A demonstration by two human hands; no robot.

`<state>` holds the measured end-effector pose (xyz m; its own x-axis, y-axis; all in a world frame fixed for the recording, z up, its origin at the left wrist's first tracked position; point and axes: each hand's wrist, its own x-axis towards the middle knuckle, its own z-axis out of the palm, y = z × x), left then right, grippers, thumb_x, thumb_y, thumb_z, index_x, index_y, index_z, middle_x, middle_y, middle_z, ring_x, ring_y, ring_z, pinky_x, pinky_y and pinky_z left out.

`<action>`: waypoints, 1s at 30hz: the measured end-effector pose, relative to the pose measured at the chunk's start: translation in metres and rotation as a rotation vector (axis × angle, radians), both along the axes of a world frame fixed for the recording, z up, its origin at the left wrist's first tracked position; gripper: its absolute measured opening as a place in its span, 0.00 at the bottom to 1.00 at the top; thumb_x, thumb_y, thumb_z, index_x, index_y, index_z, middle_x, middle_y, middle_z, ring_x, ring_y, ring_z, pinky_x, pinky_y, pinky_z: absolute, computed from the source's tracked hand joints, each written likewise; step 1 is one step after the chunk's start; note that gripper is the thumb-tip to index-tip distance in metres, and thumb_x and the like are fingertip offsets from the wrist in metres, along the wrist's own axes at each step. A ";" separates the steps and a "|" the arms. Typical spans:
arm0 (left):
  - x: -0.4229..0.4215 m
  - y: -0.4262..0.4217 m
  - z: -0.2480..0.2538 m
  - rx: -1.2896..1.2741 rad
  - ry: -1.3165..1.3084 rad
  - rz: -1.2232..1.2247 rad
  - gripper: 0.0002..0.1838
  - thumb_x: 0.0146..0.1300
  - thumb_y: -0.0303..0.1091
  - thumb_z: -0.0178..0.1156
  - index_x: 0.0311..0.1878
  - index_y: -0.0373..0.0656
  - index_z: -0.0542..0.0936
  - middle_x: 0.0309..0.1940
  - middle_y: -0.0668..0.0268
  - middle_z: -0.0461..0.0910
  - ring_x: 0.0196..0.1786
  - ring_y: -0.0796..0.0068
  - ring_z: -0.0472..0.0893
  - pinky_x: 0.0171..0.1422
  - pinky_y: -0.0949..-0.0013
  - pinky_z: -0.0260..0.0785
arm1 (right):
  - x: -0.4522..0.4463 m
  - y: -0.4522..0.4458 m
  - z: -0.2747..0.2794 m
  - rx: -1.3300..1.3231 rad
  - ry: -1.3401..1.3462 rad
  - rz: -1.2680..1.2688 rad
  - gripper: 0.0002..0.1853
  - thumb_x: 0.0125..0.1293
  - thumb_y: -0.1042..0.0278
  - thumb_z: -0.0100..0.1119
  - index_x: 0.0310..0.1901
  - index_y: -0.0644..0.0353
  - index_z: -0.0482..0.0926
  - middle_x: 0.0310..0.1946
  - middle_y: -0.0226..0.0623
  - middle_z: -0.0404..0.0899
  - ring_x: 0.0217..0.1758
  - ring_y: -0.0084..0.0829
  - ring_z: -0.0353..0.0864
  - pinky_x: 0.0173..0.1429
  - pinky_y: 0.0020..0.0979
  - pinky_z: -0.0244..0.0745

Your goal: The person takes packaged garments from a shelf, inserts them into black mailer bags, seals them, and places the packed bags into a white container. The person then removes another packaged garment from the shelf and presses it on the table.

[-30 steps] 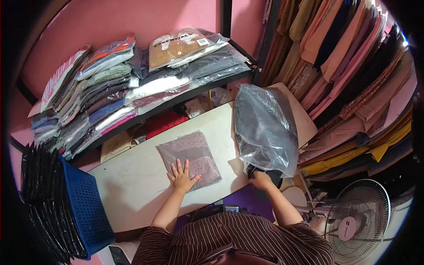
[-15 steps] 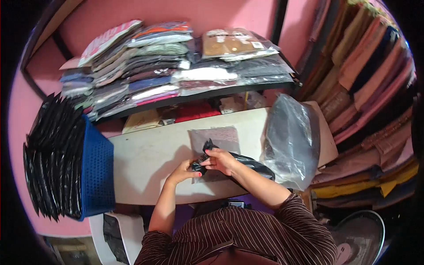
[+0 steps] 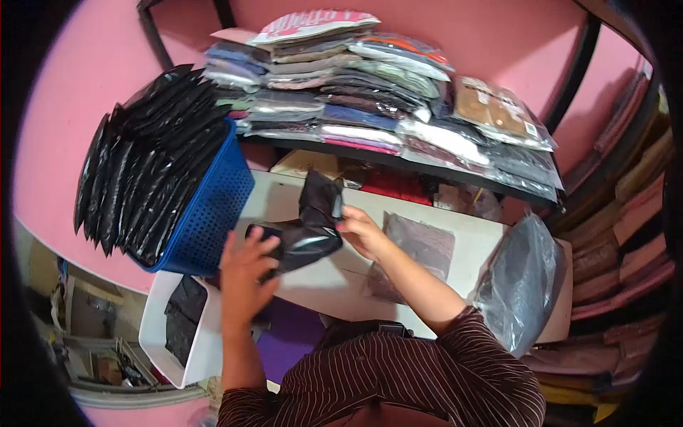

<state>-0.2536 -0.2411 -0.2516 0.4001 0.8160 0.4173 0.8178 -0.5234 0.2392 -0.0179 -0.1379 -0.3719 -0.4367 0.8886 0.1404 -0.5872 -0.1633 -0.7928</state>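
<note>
My right hand (image 3: pixel 361 231) grips a black plastic bag (image 3: pixel 307 245) by its right side, above the white table (image 3: pixel 334 277). The bag is bent, with one part standing up and another reaching left. My left hand (image 3: pixel 247 274) is at the bag's left end, blurred, with its fingers spread; whether it touches the bag I cannot tell. Behind my right forearm a folded grey garment in clear plastic (image 3: pixel 427 249) lies on the table, partly covered by the arm.
On the left stands a blue basket (image 3: pixel 213 206) packed with black plastic parcels (image 3: pixel 149 164). Below it is a white bin (image 3: pixel 160 341) with black plastic inside. A large clear plastic bag (image 3: pixel 523 277) lies on the right. Bagged clothes (image 3: pixel 341 99) fill the shelf; garments (image 3: pixel 633 249) hang at right.
The view has turned left. The black bag has moved left toward the basket in my right hand and hangs more open. My left hand has come off its hold and spread its fingers.
</note>
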 end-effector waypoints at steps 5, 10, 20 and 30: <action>0.016 0.019 -0.109 -0.259 -0.091 -0.182 0.11 0.47 0.37 0.72 0.26 0.41 0.81 0.55 0.63 0.81 0.68 0.50 0.70 0.71 0.42 0.53 | 0.026 -0.013 -0.114 -0.399 -0.207 -0.090 0.10 0.59 0.70 0.54 0.43 0.54 0.78 0.32 0.23 0.75 0.34 0.18 0.71 0.44 0.21 0.69; 0.028 0.042 -0.222 -1.056 -0.611 0.036 0.22 0.56 0.51 0.67 0.47 0.44 0.82 0.52 0.54 0.78 0.66 0.52 0.69 0.69 0.42 0.55 | 0.049 -0.022 -0.198 -0.641 -0.761 -0.261 0.14 0.60 0.67 0.56 0.47 0.58 0.79 0.36 0.34 0.80 0.31 0.31 0.81 0.40 0.33 0.78; 0.001 0.048 -0.319 -0.428 0.187 0.411 0.45 0.52 0.61 0.62 0.72 0.52 0.63 0.73 0.42 0.52 0.75 0.34 0.45 0.73 0.29 0.31 | 0.183 -0.020 -0.142 0.035 -1.762 -0.763 0.27 0.50 0.61 0.69 0.52 0.59 0.76 0.47 0.48 0.78 0.57 0.47 0.74 0.59 0.43 0.71; 0.035 0.065 -0.279 -0.442 0.224 0.357 0.47 0.52 0.57 0.65 0.68 0.32 0.65 0.70 0.42 0.58 0.74 0.40 0.52 0.74 0.38 0.41 | 0.211 -0.112 -0.212 -0.664 -1.165 -1.049 0.53 0.35 0.42 0.81 0.55 0.79 0.68 0.45 0.57 0.79 0.47 0.43 0.81 0.53 0.36 0.76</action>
<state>-0.2190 -0.1757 -0.5305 0.1093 0.9925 -0.0540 0.9800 -0.0986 0.1727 0.1931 -0.2501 -0.5842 0.7366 0.6098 -0.2927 0.1493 -0.5686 -0.8089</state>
